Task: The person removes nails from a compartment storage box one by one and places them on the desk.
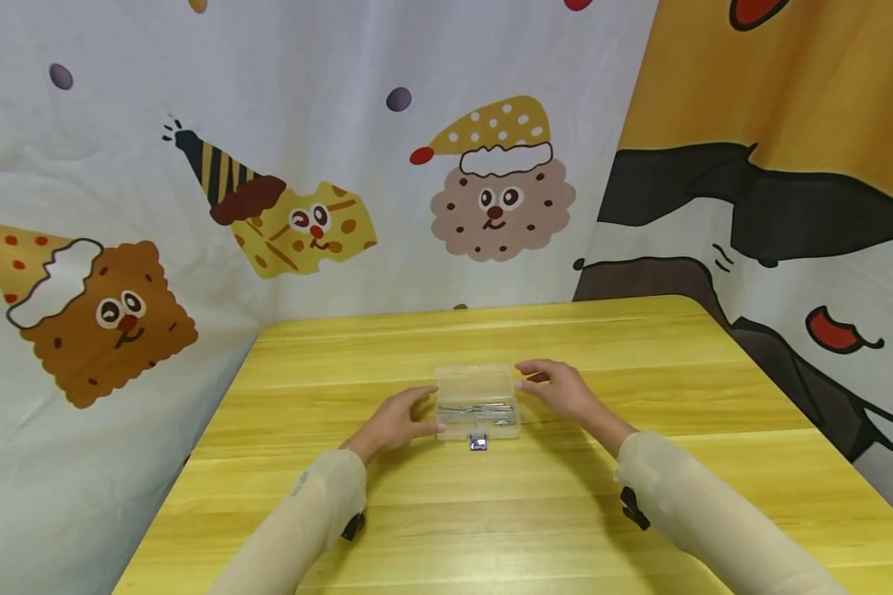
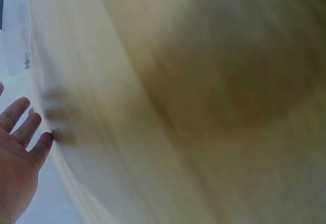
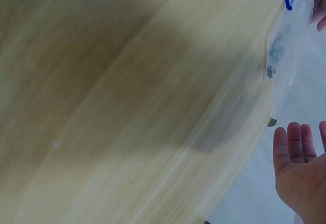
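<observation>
A small clear plastic box [image 1: 446, 430] lies on the table with its see-through lid [image 1: 474, 381] folded back. Several thin metal rods [image 1: 476, 408] lie across its inside, beside a few smaller metal pieces. A blue latch [image 1: 479, 442] sits at the middle of its front edge. My left hand [image 1: 393, 423] is at the box's left side, thumb and forefinger spread with their tips right at the edge. On the other side my right hand [image 1: 563, 391] hovers by the lid's right edge, fingers relaxed and holding nothing. Both wrist views show loosely extended fingers.
The box stands near the middle of a yellow wood-grain table [image 1: 327, 512]. Behind it hangs a white curtain [image 1: 327, 74] printed with cartoon biscuits and cheese. Black straps [image 1: 632, 507] show at both sleeves.
</observation>
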`<state>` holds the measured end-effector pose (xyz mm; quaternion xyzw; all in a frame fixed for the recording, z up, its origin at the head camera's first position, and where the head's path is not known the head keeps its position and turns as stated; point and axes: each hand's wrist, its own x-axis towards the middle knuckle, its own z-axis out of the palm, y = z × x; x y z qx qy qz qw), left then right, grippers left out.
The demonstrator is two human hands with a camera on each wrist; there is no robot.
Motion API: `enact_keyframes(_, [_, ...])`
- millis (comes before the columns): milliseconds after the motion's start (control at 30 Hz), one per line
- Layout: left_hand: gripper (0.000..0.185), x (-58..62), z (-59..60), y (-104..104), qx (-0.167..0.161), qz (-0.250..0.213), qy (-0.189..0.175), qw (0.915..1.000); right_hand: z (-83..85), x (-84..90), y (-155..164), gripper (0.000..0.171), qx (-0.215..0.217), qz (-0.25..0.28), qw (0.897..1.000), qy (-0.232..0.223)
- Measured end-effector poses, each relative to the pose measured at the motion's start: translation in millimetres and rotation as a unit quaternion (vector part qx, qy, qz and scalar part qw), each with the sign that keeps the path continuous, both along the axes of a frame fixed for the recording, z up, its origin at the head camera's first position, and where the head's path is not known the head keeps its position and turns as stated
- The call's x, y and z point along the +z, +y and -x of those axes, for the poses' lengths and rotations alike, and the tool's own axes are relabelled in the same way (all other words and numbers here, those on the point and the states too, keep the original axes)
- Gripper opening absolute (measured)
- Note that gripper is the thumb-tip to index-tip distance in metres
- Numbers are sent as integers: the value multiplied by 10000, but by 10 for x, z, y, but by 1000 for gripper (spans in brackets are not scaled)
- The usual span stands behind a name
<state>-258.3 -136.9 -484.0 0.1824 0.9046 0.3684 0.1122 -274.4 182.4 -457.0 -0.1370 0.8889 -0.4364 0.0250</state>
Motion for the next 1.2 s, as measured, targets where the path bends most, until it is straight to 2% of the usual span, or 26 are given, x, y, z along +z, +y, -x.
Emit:
enact_keyframes(467, [72, -41, 20, 18, -15, 140, 32, 9999, -71, -138, -27, 33, -99, 258, 9987, -425])
enact_keyframes(767, [69, -58, 21, 15, -84, 257, 192, 9994, -94, -207, -53, 32, 43, 440, 9978, -493])
enact_keyframes(900, [67, -71, 21, 12, -168, 282, 304, 9990, -95, -224, -78, 30, 90, 427, 9980, -453])
enact_keyframes(1200, [68, -47, 10, 19, -264, 291, 269, 9989, -57, -239, -116, 27, -90, 223, 9982, -553])
